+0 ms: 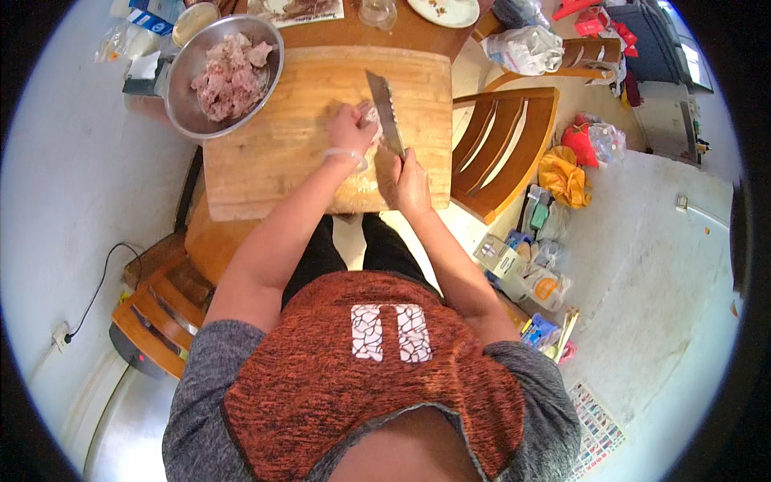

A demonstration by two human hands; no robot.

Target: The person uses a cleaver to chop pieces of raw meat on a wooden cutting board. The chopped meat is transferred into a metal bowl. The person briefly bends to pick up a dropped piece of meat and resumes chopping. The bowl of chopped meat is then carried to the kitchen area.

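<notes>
My left hand (351, 128) grips a small piece of pale pink raw meat (372, 123) against the wooden cutting board (259, 175). A translucent bangle circles that wrist. In my right hand (412, 184) is the handle of a cleaver (387, 114), its broad blade pointing away from me and standing just right of the meat. Whether the edge touches the meat cannot be made out. Overlapping the board's far left corner, a steel bowl (174, 108) holds a heap of raw meat pieces (232, 81). Wet scraps lie on the board near my hands.
Beyond the board, the table (319, 35) bears a white plate (449, 11) and a clear cup (377, 13). A wooden chair (512, 144) stands close at the right, another chair (156, 310) at the lower left. Several bags line the right wall, including a yellow one (563, 175).
</notes>
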